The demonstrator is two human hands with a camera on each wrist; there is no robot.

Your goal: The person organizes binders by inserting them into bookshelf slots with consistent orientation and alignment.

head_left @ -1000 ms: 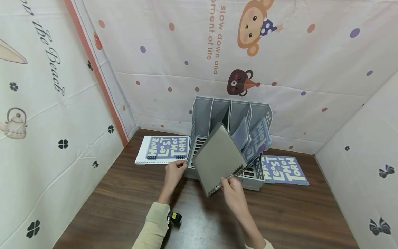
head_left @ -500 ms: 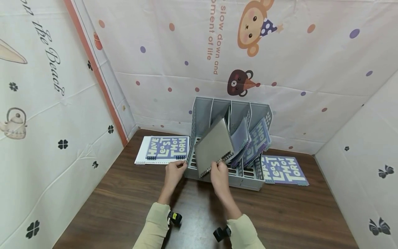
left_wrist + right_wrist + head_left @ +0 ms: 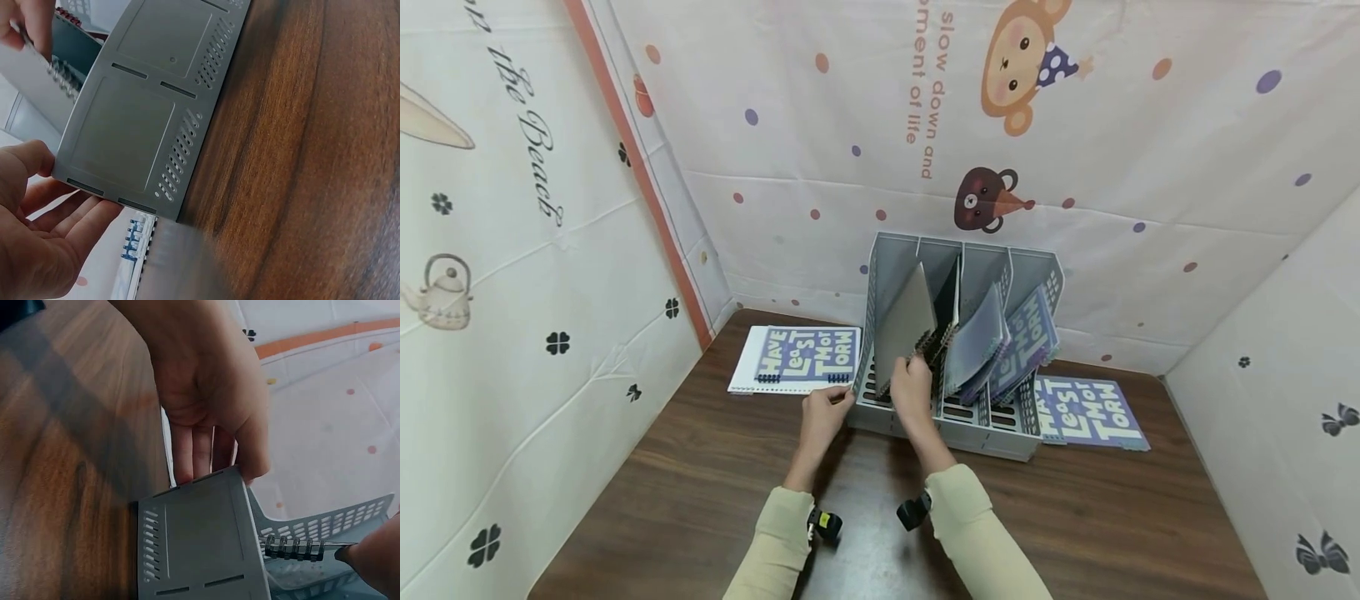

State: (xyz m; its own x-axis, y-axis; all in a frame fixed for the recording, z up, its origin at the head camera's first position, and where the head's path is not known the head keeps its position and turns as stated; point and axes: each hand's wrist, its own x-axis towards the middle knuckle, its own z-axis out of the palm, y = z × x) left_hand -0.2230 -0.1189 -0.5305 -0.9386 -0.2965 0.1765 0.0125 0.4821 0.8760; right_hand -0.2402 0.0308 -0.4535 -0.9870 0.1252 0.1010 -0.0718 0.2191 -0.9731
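My right hand point(image 3: 912, 390) grips a grey-covered notebook point(image 3: 907, 321) by its spiral binding. The notebook stands tilted in the leftmost compartment of a grey file rack point(image 3: 985, 437); whether its lower edge touches the base is hidden. At the rack's front left corner, my left hand point(image 3: 822, 417) holds the side wall, thumb over the top edge and fingers beneath, as the left wrist view shows. A dark spiral notebook point(image 3: 947, 300) sits one compartment over. Farther right lean pale translucent-covered notebooks point(image 3: 976, 346) and purple lettered notebooks point(image 3: 1026, 342).
Left of the rack, a purple lettered notebook point(image 3: 808, 354) lies on a white spiral notebook point(image 3: 745, 367). Another purple lettered notebook point(image 3: 1090, 408) lies to the right. Patterned cloth walls point(image 3: 805, 125) border the brown wooden table point(image 3: 700, 483).
My right hand has moved left and away from me, taking the grey notebook from in front of the rack into its leftmost compartment. The left hand has stayed on the corner.
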